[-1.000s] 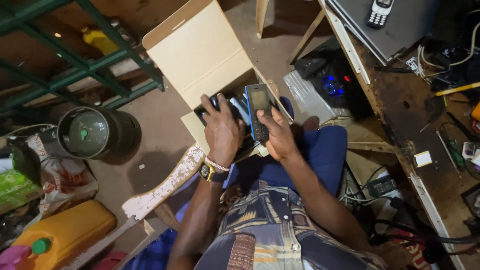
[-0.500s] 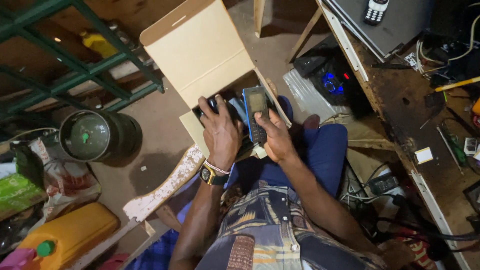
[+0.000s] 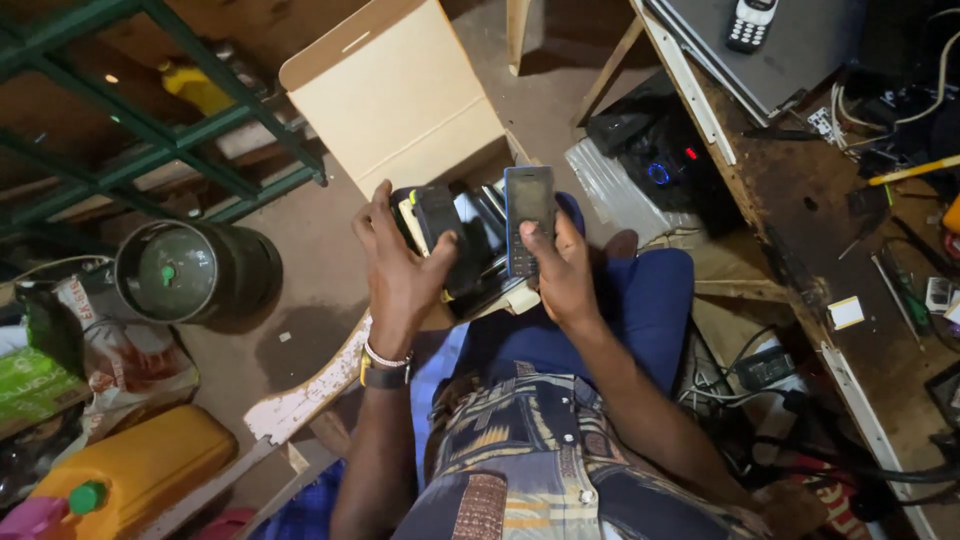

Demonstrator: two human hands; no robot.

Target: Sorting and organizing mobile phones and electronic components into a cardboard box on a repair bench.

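Black phone gripped in the left hand, right hand pinching a bar phone at twelve o'clock — loose hold, could drop.

The phone in the right hand was dark blue-grey, the one in the left hand black, and the open box behind them was pale tan cardboard. The shirt carried a patchwork print of navy, cream and brown, the trousers were plain blue, and the wristband was white above a black watch. A dull grey-green cylinder stood near a yellow jerrycan with a green cap, green rack bars crossed above, and a white-and-black keypad phone lay on a grey laptop on the brown bench.
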